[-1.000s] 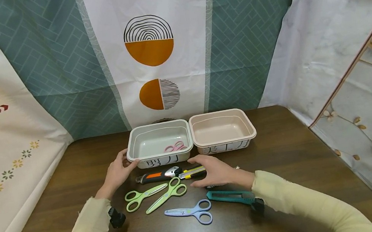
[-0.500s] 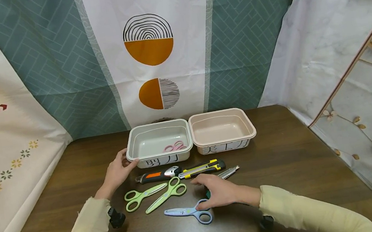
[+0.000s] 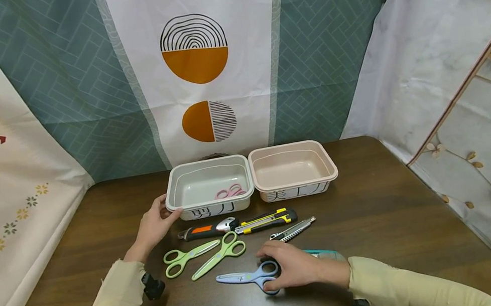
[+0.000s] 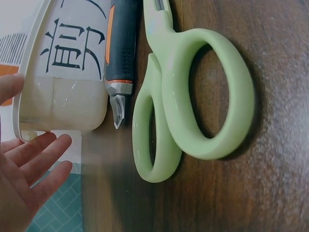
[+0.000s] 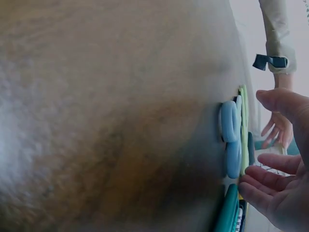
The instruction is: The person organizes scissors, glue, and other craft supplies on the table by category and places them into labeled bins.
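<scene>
My left hand (image 3: 153,230) holds the front left corner of the grey-green plastic bin (image 3: 204,170), thumb at its rim. In the left wrist view the other fingers (image 4: 50,154) spread beside the bin's end wall. Pink scissors (image 3: 230,191) lie inside that bin. My right hand (image 3: 297,267) hovers around the handle loops of the light blue scissors (image 3: 240,277), thumb and fingers apart. Seen from the right wrist, the blue handles (image 5: 230,123) lie on the table, with a gap to the hand. A teal box cutter (image 3: 325,253) is partly hidden behind the right hand.
A pink bin (image 3: 291,158) stands right of the grey-green one. Before the bins lie an orange-black utility knife (image 3: 208,230), a yellow-black box cutter (image 3: 273,218) and a slim silver-black cutter (image 3: 298,228). Two green scissors, one left (image 3: 189,257) and one right (image 3: 222,255), lie between the hands.
My right hand has come back toward me, from over the yellow-black cutter to the blue scissors' handles. The left hand stays at the bin.
</scene>
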### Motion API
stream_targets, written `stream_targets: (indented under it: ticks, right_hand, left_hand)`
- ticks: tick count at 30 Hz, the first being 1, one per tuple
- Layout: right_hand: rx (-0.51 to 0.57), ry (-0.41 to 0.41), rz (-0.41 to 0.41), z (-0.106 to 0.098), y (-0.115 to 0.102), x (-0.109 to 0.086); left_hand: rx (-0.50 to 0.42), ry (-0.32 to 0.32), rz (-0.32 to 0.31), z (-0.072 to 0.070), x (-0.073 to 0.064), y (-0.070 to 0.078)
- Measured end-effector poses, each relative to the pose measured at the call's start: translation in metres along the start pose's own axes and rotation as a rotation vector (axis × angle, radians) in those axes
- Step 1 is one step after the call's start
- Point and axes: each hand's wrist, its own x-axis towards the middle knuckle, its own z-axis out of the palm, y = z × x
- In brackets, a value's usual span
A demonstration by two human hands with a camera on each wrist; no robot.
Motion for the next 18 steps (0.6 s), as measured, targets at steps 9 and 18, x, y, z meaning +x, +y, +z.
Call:
stream_targets:
  ticks: [9, 18]
  right_hand:
    - [-0.019, -0.052, 0.034, 0.0019, -0.0029, -0.0031]
    - [-0.091, -0.097, 0.0, 0.005, -0.0031, -0.004]
  left_hand:
    - [-0.001, -0.006, -0.004, -0.0008, -0.0001, 0.001]
    - [-0.008, -0.011, -0.004, -0.0003, -0.0013, 0.0011]
